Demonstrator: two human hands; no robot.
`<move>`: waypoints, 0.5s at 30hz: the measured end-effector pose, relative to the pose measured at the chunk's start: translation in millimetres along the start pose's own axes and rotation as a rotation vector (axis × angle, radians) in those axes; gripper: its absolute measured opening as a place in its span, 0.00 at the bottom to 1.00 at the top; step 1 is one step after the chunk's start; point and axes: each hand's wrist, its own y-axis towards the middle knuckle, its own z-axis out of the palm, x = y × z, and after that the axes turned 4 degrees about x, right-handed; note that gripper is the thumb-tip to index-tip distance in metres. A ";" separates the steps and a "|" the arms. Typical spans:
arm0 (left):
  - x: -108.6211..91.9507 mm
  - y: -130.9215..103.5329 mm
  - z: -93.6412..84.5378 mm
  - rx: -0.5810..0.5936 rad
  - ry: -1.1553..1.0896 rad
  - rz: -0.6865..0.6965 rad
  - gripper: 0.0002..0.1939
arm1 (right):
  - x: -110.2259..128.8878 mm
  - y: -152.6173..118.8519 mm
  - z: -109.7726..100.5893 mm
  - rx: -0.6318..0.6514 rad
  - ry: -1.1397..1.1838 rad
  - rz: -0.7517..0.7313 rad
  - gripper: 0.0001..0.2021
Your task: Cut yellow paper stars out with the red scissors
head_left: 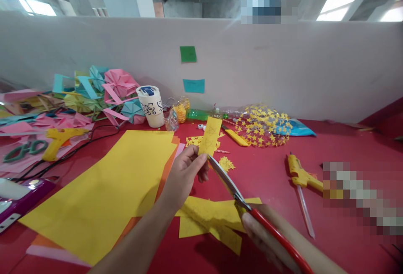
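Pinched in my left hand [189,167] is a yellow paper strip [212,133] with star outlines drawn on it, held upright. My right hand [264,227] grips red-handled scissors [277,236], whose blades reach up and left to the strip's lower edge beside my left thumb. Below the hands, several yellow strips [220,219] overlap on the red table [258,173]. Small cut yellow stars [226,164] lie in a pile just right of the blades. Left of my left hand, large yellow sheets [126,173] rest on orange and pink paper.
A yellow glue gun [300,173] lies at the right; another [58,141] is at the left near green scissors [25,150]. A patterned cup [154,108], folded paper shapes [119,82], a yellow cutter [237,137] and a star-covered clear object [264,127] stand or lie toward the white partition [126,47].
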 end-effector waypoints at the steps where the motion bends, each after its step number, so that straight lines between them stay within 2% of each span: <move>1: 0.0 0.1 -0.1 0.001 0.000 -0.001 0.08 | -0.2 0.4 0.2 -0.002 0.002 0.003 0.26; 6: -0.8 0.1 -0.8 -0.008 -0.007 -0.010 0.08 | 1.4 -1.8 2.4 -0.009 -0.002 -0.017 0.28; 15: 0.1 -0.2 -4.7 -0.004 -0.006 -0.023 0.08 | 8.9 -8.8 3.5 -0.004 0.020 0.108 0.28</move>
